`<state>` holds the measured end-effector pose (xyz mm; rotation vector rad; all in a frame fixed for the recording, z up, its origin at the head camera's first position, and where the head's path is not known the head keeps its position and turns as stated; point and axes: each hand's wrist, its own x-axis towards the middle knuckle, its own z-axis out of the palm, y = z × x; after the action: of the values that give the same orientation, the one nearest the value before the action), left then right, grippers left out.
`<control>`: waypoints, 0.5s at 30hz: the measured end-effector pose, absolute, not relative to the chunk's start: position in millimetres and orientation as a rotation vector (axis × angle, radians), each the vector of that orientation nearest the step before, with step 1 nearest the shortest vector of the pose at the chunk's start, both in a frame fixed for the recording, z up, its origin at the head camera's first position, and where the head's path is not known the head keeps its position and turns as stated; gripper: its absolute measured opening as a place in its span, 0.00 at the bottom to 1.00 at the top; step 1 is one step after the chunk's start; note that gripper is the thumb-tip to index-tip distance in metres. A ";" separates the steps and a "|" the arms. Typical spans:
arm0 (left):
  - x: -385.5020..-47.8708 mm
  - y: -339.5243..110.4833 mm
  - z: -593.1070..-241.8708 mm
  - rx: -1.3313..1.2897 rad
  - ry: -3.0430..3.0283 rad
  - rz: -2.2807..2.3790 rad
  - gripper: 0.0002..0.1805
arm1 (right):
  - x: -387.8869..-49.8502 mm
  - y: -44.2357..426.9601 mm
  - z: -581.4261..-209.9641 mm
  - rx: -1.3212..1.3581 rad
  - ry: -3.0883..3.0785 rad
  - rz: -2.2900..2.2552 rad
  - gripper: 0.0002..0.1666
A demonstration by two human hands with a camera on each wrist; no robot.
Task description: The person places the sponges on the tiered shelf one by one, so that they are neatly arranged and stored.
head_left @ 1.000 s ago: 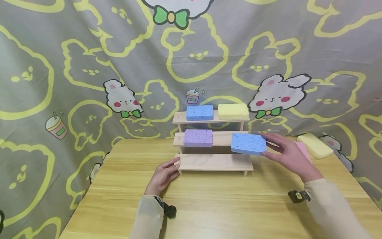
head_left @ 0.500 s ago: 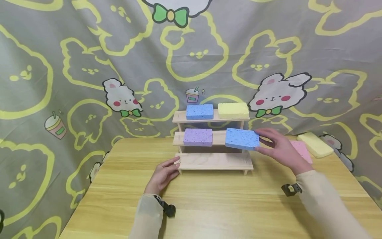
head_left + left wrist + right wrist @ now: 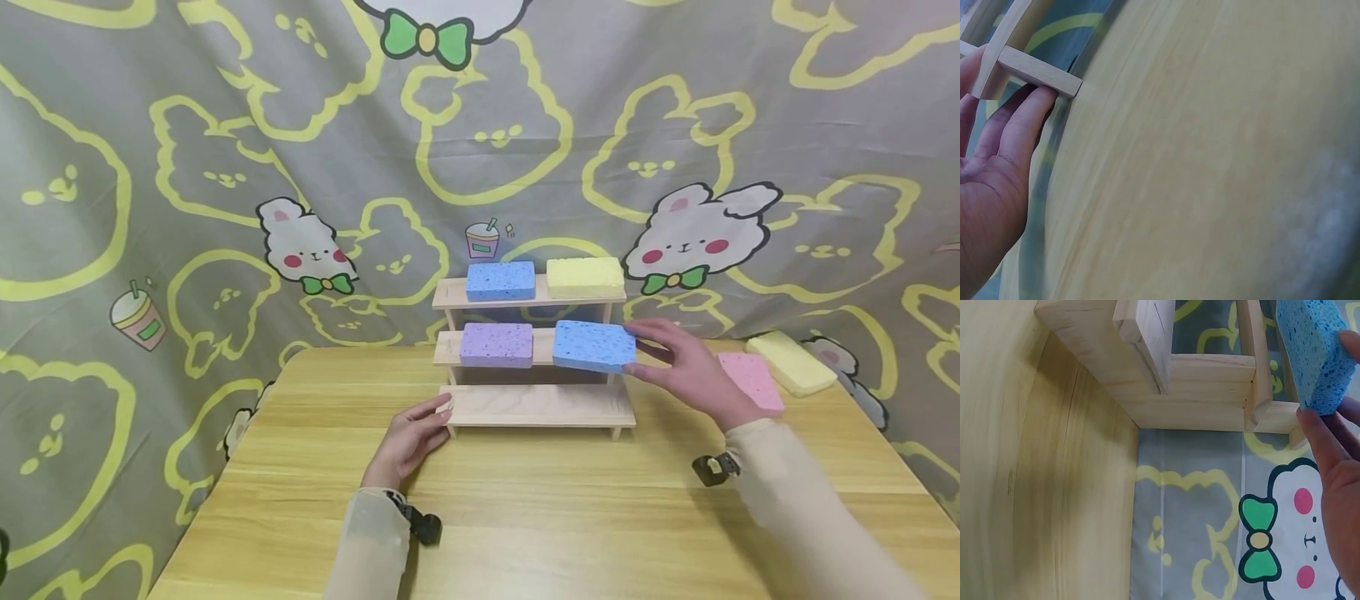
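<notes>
At a stand (image 3: 536,406) gripped by left fingers (image 3: 426,410), beside one purple sponge (image 3: 497,345), one of two blue sponges (image 3: 592,345) was pinched by right fingers (image 3: 654,330); two yellow sponges (image 3: 584,282) and one pink sponge (image 3: 748,381) were seen.

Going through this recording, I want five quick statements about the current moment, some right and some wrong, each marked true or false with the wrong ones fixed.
1. The right hand grips a blue sponge by its right end. True.
2. The left hand is holding a yellow sponge. False: the left hand grips the left end of the bottom tier of the wooden rack.
3. A purple sponge rests on the middle tier. True.
4. The top tier bears two pink sponges. False: the top tier bears another blue sponge and a yellow sponge.
5. A pink sponge lies on the table beside a pale yellow sponge. True.
</notes>
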<state>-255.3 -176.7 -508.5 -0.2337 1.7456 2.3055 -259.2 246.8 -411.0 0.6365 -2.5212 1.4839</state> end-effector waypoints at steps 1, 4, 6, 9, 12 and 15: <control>-255.3 -176.8 -508.5 -0.232 1.748 2.303 0.24 | -259.5 246.3 -411.2 0.632 -2.520 1.486 0.35; -255.0 -176.8 -508.1 -0.227 1.752 2.300 0.24 | -261.8 244.6 -413.2 0.629 -2.513 1.510 0.35; -255.0 -176.9 -508.2 -0.228 1.749 2.301 0.24 | -264.0 243.8 -415.0 0.640 -2.505 1.528 0.35; -254.8 -177.1 -508.1 -0.232 1.744 2.302 0.24 | -267.8 242.1 -417.3 0.673 -2.473 1.570 0.34; -254.6 -177.2 -508.1 -0.234 1.742 2.298 0.24 | -272.2 240.1 -419.3 0.705 -2.438 1.609 0.34; -254.4 -176.9 -508.1 -0.227 1.750 2.294 0.24 | -276.0 237.9 -421.6 0.721 -2.409 1.645 0.33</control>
<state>-254.4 -176.9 -508.1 -0.2274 1.7502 2.2943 -276.0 237.9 -421.6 0.7210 -2.4089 1.6454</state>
